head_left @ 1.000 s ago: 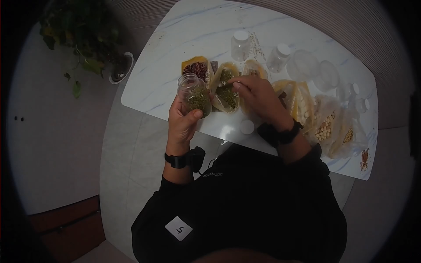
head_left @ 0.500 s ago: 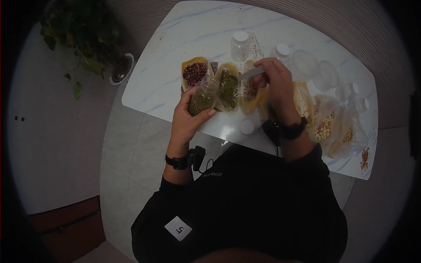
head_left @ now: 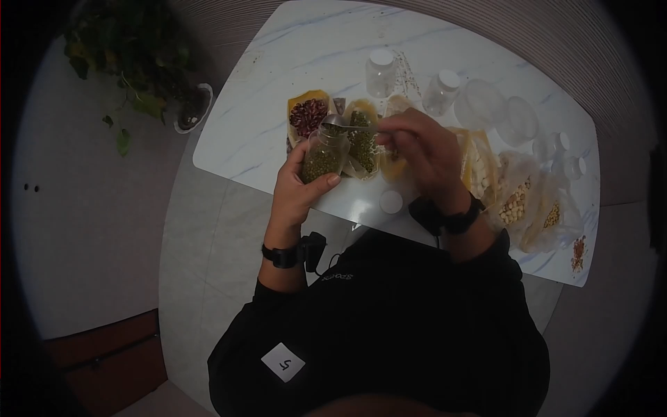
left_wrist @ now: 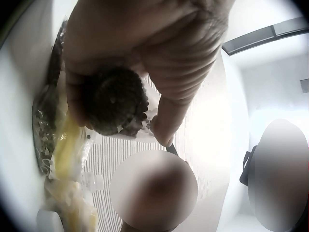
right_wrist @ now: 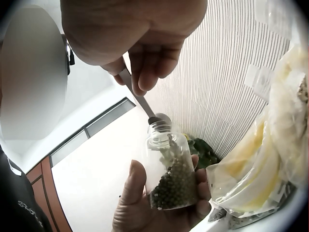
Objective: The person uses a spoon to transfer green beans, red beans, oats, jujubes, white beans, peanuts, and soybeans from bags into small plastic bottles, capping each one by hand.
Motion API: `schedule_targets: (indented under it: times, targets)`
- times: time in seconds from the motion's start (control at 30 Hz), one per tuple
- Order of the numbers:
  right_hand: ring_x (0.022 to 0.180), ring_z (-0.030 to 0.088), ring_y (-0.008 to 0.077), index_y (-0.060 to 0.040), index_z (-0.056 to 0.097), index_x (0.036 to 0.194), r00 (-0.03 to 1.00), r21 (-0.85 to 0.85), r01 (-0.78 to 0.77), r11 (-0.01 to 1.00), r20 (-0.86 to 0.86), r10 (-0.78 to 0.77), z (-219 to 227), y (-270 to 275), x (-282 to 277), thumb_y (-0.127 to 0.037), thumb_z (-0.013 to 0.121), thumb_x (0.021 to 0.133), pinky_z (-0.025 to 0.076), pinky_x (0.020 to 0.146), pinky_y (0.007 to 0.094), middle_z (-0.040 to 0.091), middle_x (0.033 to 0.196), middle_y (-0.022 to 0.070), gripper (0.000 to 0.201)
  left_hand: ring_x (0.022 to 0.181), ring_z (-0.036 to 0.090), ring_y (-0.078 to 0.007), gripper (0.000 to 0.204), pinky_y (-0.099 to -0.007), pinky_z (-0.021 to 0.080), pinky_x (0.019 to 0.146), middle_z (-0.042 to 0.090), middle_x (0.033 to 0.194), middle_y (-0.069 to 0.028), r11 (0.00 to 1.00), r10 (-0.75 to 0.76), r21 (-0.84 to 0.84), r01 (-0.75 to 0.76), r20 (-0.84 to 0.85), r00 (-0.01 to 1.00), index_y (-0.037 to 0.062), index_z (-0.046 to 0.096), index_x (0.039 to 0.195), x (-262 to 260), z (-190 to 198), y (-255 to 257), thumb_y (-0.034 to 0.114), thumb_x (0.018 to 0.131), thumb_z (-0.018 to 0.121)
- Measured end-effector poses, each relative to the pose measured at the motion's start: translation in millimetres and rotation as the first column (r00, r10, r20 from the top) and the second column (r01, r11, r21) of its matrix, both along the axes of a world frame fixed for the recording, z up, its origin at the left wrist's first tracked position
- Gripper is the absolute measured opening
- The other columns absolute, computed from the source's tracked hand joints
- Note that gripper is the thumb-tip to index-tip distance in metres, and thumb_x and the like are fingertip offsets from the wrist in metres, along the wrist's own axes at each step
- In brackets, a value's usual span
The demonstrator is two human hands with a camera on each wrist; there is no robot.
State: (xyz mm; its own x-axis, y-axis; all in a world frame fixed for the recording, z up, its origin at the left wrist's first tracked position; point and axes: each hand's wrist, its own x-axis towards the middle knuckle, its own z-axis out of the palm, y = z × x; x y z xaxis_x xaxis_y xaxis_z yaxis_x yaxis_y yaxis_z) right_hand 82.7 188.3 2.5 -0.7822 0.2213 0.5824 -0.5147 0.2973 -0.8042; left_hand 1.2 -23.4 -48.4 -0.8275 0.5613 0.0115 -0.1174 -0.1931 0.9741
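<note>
My left hand (head_left: 297,177) holds a clear plastic jar (head_left: 324,156), its thumb and fingers round the sides. Green mung beans (right_wrist: 174,186) fill its lower part. The right hand (head_left: 425,146) pinches the handle of a metal spoon (head_left: 333,121), whose bowl is tipped at the jar's open mouth. In the right wrist view, some beans show inside the jar below the mouth. Just right of the jar lies an open bag of mung beans (head_left: 361,142). From below, the left wrist view shows the jar's dark base (left_wrist: 116,104) within the left hand.
A bag of dark red beans (head_left: 308,117) lies behind the jar. Further right are bags of pale nuts or seeds (head_left: 514,205). Lidded clear jars (head_left: 381,73) stand at the back, near round clear lids (head_left: 479,103). A white cap (head_left: 391,201) lies near the front edge.
The right hand dipped the spoon into the mung bean bag, rose, then moved left to the jar mouth. The left hand shifted the jar slightly right and now holds it more upright.
</note>
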Motion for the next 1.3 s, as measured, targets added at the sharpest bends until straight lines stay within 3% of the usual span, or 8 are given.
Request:
schedule_targets:
  times: [0.17, 0.23, 0.3, 0.47, 0.53, 0.67, 0.73, 1.3]
  targets:
    - [0.071, 0.061, 0.0225, -0.0051, 0.065, 0.105, 0.971, 0.291, 0.031, 0.956, -0.236, 0.041, 2.6, 1.8, 0.1, -0.003, 0.062, 0.088, 0.048, 0.064, 0.0311, 0.065, 0.081, 0.0091, 0.017, 0.115, 0.055, -0.0171, 0.074, -0.0307, 0.043, 0.100, 0.059, 0.124, -0.0072, 0.982, -0.073, 0.180, 0.057, 0.084, 0.994, -0.0021, 0.047, 0.135, -1.4, -2.2, -0.4, 0.009, 0.071, 0.083]
    - [0.074, 0.063, 0.0224, -0.0039, 0.065, 0.102, 0.984, 0.111, 0.121, 0.986, -0.144, -0.104, 2.7, -1.5, 3.5, -0.006, 0.060, 0.090, 0.048, 0.066, 0.0317, 0.065, 0.082, 0.0094, 0.013, 0.116, 0.055, -0.0175, 0.076, -0.0309, 0.043, 0.100, 0.058, 0.126, -0.0077, 0.968, -0.095, 0.240, 0.068, 0.102, 0.990, -0.0028, 0.045, 0.136, -2.6, -3.6, -2.1, 0.009, 0.071, 0.083]
    - [0.074, 0.061, 0.0187, -0.0025, 0.064, 0.104, 0.985, 0.127, 0.172, 0.977, -0.011, -0.172, 1.9, 0.5, -1.0, -0.008, 0.057, 0.093, 0.048, 0.067, 0.0294, 0.064, 0.083, 0.0085, 0.014, 0.110, 0.061, -0.0260, 0.079, -0.0390, 0.047, 0.098, 0.059, 0.123, -0.0148, 0.954, -0.113, 0.293, 0.068, 0.139, 0.984, -0.0035, 0.041, 0.136, -3.5, -2.4, -4.3, 0.018, 0.072, 0.083]
    - [0.072, 0.061, 0.0134, -0.0010, 0.063, 0.104, 0.941, 0.258, 0.170, 0.951, 0.244, -0.235, -19.3, 4.8, -12.2, -0.012, 0.055, 0.095, 0.049, 0.068, 0.0272, 0.064, 0.084, 0.0074, 0.016, 0.116, 0.056, -0.0189, 0.082, -0.0331, 0.044, 0.101, 0.056, 0.128, -0.0089, 0.965, -0.034, 0.261, 0.007, 0.099, 0.995, -0.0022, 0.040, 0.139, -1.3, -0.4, -0.1, 0.010, 0.070, 0.084]
    - [0.081, 0.063, 0.0332, -0.0015, 0.063, 0.100, 0.953, 0.312, 0.140, 0.940, 0.216, -0.214, -27.3, 2.2, -15.9, -0.018, 0.054, 0.095, 0.049, 0.070, 0.0375, 0.065, 0.089, 0.0147, 0.020, 0.116, 0.056, -0.0190, 0.082, -0.0332, 0.044, 0.101, 0.056, 0.128, -0.0089, 0.961, -0.040, 0.276, 0.010, 0.102, 0.994, -0.0020, 0.040, 0.139, -1.1, -0.1, 0.4, 0.010, 0.070, 0.084]
    - [0.075, 0.064, 0.0301, -0.0014, 0.063, 0.100, 0.938, 0.282, 0.071, 0.957, 0.308, -0.160, -27.4, 4.3, -17.0, -0.019, 0.053, 0.095, 0.049, 0.068, 0.0361, 0.065, 0.082, 0.0139, 0.021, 0.114, 0.058, -0.0225, 0.080, -0.0360, 0.046, 0.100, 0.057, 0.125, -0.0120, 0.967, -0.013, 0.253, -0.007, 0.075, 0.997, -0.0024, 0.040, 0.137, -1.4, -0.6, -0.9, 0.016, 0.072, 0.083]
    - [0.068, 0.059, 0.0101, -0.0006, 0.062, 0.100, 0.864, 0.107, -0.020, 0.994, 0.502, -0.037, -24.6, 2.8, -16.0, -0.019, 0.051, 0.098, 0.047, 0.065, 0.0252, 0.062, 0.073, 0.0044, 0.022, 0.117, 0.055, -0.0183, 0.081, -0.0324, 0.044, 0.101, 0.056, 0.128, -0.0086, 0.960, -0.033, 0.279, 0.002, 0.108, 0.994, -0.0017, 0.041, 0.139, -1.5, -1.0, -2.1, 0.010, 0.071, 0.083]
    - [0.063, 0.050, 0.0049, -0.0040, 0.063, 0.101, 0.919, -0.502, 0.260, 0.825, 0.390, -0.053, -19.6, 20.4, -17.5, -0.021, 0.046, 0.100, 0.041, 0.059, 0.0195, 0.058, 0.069, -0.0003, 0.023, 0.109, 0.057, -0.0150, 0.067, -0.0291, 0.045, 0.097, 0.060, 0.119, -0.0061, 0.999, 0.046, 0.025, -0.046, 0.002, 0.999, 0.0004, 0.050, 0.130, 2.3, -0.5, -1.8, 0.009, 0.072, 0.083]
